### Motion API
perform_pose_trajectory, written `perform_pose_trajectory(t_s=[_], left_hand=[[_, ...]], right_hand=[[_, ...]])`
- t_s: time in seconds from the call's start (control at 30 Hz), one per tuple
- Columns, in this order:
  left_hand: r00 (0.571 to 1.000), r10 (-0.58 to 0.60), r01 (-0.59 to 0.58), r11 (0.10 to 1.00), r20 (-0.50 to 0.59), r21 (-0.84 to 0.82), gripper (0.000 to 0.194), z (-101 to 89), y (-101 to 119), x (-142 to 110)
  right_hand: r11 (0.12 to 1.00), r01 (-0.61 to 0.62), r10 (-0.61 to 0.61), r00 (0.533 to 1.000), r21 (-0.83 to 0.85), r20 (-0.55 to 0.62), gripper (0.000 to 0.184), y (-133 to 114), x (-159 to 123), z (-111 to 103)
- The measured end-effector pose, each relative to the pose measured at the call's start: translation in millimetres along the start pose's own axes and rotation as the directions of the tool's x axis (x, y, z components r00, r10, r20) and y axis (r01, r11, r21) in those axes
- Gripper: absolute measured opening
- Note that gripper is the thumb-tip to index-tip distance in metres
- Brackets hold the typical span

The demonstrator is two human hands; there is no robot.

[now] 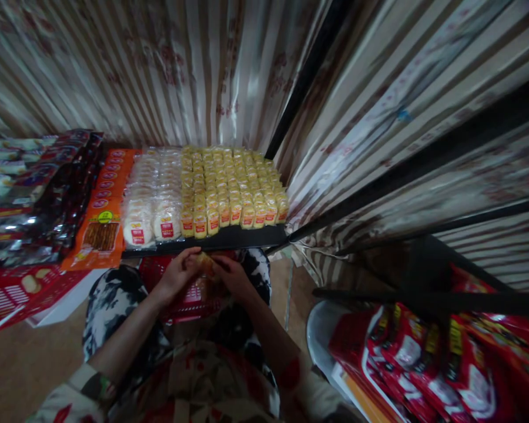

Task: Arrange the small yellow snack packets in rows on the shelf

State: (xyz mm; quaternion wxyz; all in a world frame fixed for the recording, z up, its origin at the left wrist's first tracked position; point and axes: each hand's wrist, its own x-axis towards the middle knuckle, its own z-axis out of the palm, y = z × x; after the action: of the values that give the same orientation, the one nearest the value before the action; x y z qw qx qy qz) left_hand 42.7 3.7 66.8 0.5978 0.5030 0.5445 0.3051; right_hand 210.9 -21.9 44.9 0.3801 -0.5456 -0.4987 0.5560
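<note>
Over my lap, my left hand (181,272) and my right hand (233,275) are closed at the fingertips on a small yellow wrapped cake (206,262), one hand on each side. A red plastic basket (189,306) sits between my knees below them, and more wrapped pieces seem to lie inside, too dim to make out. Just beyond my hands, rows of similar yellow wrapped cakes (235,191) stand on a dark shelf (247,236). To their left are white round wrapped pastries (150,202) with red labels.
Orange snack packets (101,217) and dark shiny packets (39,205) fill the shelf's left side. Another red basket (13,294) is under it. Striped curtain (194,70) hangs behind dark metal bars (423,158). At lower right, red packets (432,358) lie near a grey tub (320,332).
</note>
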Motion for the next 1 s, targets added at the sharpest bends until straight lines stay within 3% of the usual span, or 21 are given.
perform_pose_trajectory(t_s=[0.1,0.2,0.27,0.33,0.4,0.43,0.5,0.63,0.83,1.0], left_hand=[[0.996,0.059,-0.052,0.995,-0.074,0.084,0.044,14.2,8,2],[0.98,0.163,-0.137,0.968,-0.112,0.209,0.039,27.8,22,5],[0.959,0.257,-0.21,0.928,-0.122,0.309,0.037,35.9,33,8],[0.927,0.356,-0.282,0.869,-0.118,0.407,0.035,43.1,42,14],[0.903,0.42,-0.334,0.818,-0.09,0.469,0.034,49.6,50,23],[0.895,0.44,-0.354,0.8,-0.074,0.484,0.034,52.7,53,28],[0.874,0.482,-0.39,0.765,-0.055,0.512,0.033,58.3,59,38],[0.822,0.569,-0.426,0.644,-0.026,0.635,0.034,67.1,70,58],[0.812,0.584,-0.433,0.566,0.03,0.701,0.035,76.4,77,74],[0.809,0.588,-0.419,0.572,0.003,0.705,0.033,82.7,72,81]], right_hand=[[0.997,0.07,-0.068,0.996,0.043,-0.06,0.028,-5,-4,-3],[0.984,0.156,-0.169,0.965,-0.082,-0.2,0.028,-6,-6,-6],[0.937,0.207,-0.299,0.892,-0.282,-0.34,0.031,-7,-8,-10],[0.836,0.229,-0.462,0.784,-0.498,-0.414,0.034,-10,-11,-15],[0.728,0.245,-0.582,0.714,-0.641,-0.388,0.035,-14,-13,-19],[0.686,0.257,-0.616,0.702,-0.68,-0.356,0.036,-16,-13,-21],[0.642,0.281,-0.644,0.702,-0.713,-0.304,0.038,-18,-13,-24],[0.642,0.302,-0.638,0.72,-0.705,-0.272,0.042,-13,-3,-27],[0.657,0.263,-0.602,0.747,-0.707,-0.281,0.045,-1,14,-33],[0.654,0.257,-0.586,0.766,-0.712,-0.262,0.047,4,24,-36]])
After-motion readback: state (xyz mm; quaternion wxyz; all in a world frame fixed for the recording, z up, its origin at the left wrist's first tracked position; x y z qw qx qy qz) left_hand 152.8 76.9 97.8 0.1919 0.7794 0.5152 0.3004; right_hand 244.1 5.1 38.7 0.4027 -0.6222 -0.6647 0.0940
